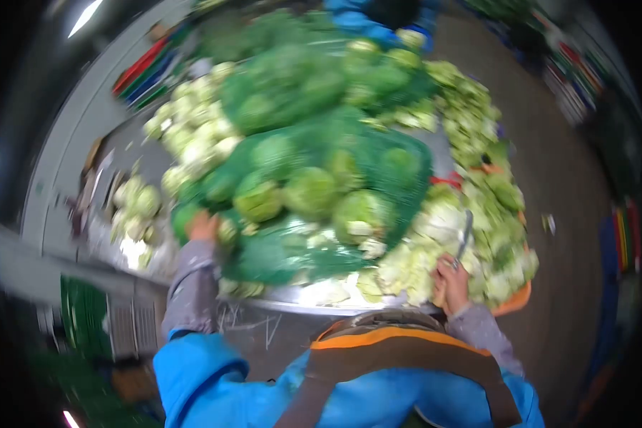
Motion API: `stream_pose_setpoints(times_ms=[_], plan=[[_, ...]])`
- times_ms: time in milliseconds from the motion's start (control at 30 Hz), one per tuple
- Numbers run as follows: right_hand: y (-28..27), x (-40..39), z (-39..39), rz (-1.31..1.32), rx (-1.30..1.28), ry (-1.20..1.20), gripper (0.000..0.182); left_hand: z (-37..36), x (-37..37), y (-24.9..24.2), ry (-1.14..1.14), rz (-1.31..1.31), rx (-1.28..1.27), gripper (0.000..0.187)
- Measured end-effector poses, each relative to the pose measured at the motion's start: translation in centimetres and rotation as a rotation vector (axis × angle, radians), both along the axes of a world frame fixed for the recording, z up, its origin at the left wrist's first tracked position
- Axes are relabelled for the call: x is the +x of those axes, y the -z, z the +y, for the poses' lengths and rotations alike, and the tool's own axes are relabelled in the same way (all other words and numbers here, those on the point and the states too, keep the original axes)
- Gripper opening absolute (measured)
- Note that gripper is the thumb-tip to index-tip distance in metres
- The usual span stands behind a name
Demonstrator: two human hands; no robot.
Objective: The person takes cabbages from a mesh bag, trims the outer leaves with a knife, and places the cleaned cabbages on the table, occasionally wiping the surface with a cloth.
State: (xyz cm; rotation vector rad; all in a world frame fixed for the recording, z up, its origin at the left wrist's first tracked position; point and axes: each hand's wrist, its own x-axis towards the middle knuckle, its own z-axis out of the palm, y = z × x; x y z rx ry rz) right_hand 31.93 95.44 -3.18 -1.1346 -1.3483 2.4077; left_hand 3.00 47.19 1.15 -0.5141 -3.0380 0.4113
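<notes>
Several cabbages (pixel 310 192) lie in and on green mesh bags (pixel 285 260) across the table's middle. At the left edge of the nearer bag, my left hand (pixel 202 227) touches the green mesh beside a cabbage; its fingers are blurred and partly hidden. My right hand (pixel 451 279), at the lower right over loose leaves, is closed around the handle of a knife (pixel 466 234), whose blade points up and away from me. A large pale cabbage (pixel 439 220) lies just left of the blade.
Trimmed leaves (pixel 503 246) are heaped along the right side. Peeled cabbages (pixel 196 128) pile up at the back left, with more (pixel 135 203) at the far left. Another person in blue (pixel 349 16) is across the table. Green crates (pixel 82 314) stand at lower left.
</notes>
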Motion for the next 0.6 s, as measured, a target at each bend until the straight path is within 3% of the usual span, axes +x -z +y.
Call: stream_pose_setpoints(times_ms=[33, 67, 133, 200, 300, 400, 467, 567, 600], plan=[[-0.8, -0.1, 0.0, 0.054, -0.118, 0.000, 0.027, 0.9, -0.1, -0.5, -0.108, -0.138, -0.044, 0.075], [-0.3, -0.5, -0.1, 0.153, -0.228, 0.001, 0.033, -0.2, -1.3, 1.0, -0.130, -0.254, 0.103, 0.078], [0.4, -2.2, -1.3, 0.242, -0.418, -0.120, 0.057, 1.9, -0.3, 0.0, -0.129, -0.208, -0.005, 0.082], [0.7, -4.3, -3.7, 0.292, -0.557, -0.160, 0.063, 3.5, 0.4, -1.0, -0.211, -0.214, -0.025, 0.098], [4.7, -4.9, -3.9, 0.275, -0.503, -0.222, 0.067, 2.4, 1.3, -1.6, -0.231, -0.134, 0.219, 0.102], [6.8, -5.4, -2.2, 0.265, -0.508, -0.245, 0.071, 4.1, 4.6, -5.3, 0.010, 0.005, 0.515, 0.097], [7.4, -4.9, 0.6, 0.270, -0.508, -0.185, 0.076, 7.9, 7.3, -8.6, 0.135, -0.081, 0.928, 0.096], [6.5, -2.8, 7.3, 0.263, -0.331, -0.100, 0.082, 14.7, 11.3, -13.8, 0.264, -0.239, 0.956, 0.097], [6.3, -1.8, 10.0, 0.267, -0.267, -0.046, 0.083, 18.0, 13.1, -14.6, 0.171, -0.427, 1.152, 0.099]])
